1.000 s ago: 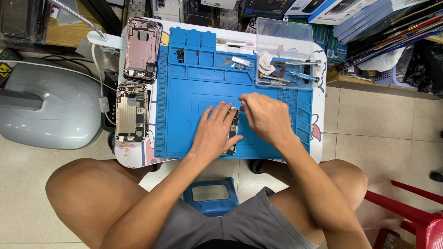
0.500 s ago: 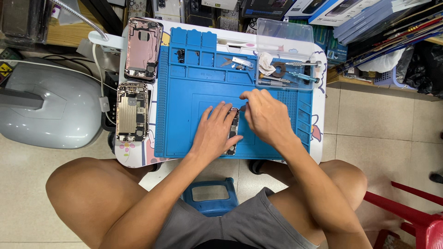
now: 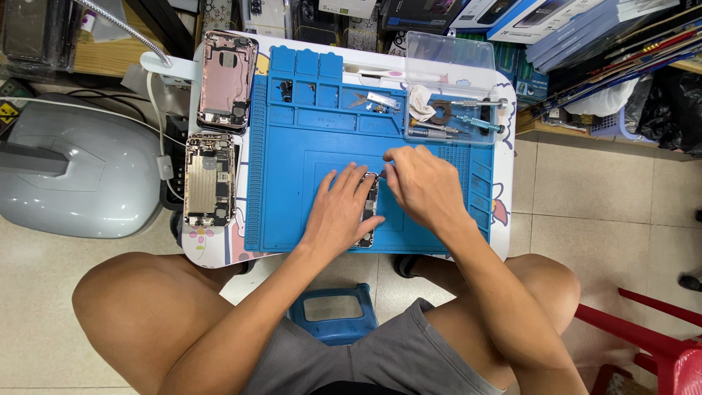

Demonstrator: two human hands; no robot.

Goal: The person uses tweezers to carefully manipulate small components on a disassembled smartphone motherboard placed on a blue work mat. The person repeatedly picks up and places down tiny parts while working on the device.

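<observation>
Blue mat (image 3: 307,183) on our surface carries the opened phone (image 3: 369,212); our left hand (image 3: 340,212) presses it flat, our right hand (image 3: 420,183) pinches a thin tool at its top edge. Fragile, we judge; best held by its edges.

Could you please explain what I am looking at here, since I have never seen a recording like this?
There is no machine: a person works with two bare hands, filmed by a camera worn on the head that looks straight down, so you see their knees and arms below. On a small white table lies a blue work mat. The left hand rests flat on an opened phone and steadies it. The right hand pinches a thin tool at the phone's top end; the tool is too small to identify. Left of the mat lie a pink phone shell and a second opened phone. A clear tray at the top right holds screwdrivers.
</observation>
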